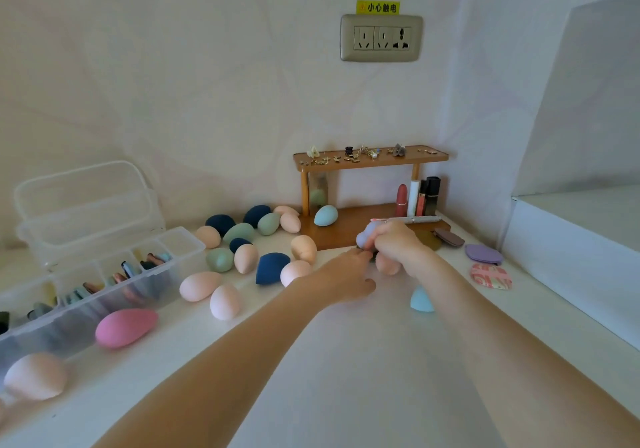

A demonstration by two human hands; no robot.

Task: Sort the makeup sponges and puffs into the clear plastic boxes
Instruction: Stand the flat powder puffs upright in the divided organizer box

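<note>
Head view, both arms reaching forward over the white tabletop [346, 361]. I log the right hand [398, 243] as clenched around a lavender sponge [366, 234], which sticks out from the thumb side of the fist; a peach sponge [387, 263] sits just under that hand, touching it or nearly so, I cannot tell which. The left hand [346, 274] lies palm down, fingertips meeting the right hand at a small dark item I cannot identify; whether those fingers pinch it or only touch it I cannot tell. Loose egg-shaped sponges are scattered left of the hands: a navy sponge [272, 267] with a flat cut face, several peach ones, sage green ones, and a pink sponge [126, 326] lying against the front wall of the long divided clear box [180, 239]. That box holds small flat puffs standing on edge in its compartments. An empty clear box [83, 201] stands behind it at the wall. A light blue sponge [420, 300] sits beside the right forearm. A second light blue sponge [325, 215] rests on the base of the wooden shelf [370, 158]. Flat puffs lie to the right: a purple puff [483, 253] and a patterned pink puff [491, 276].
</note>
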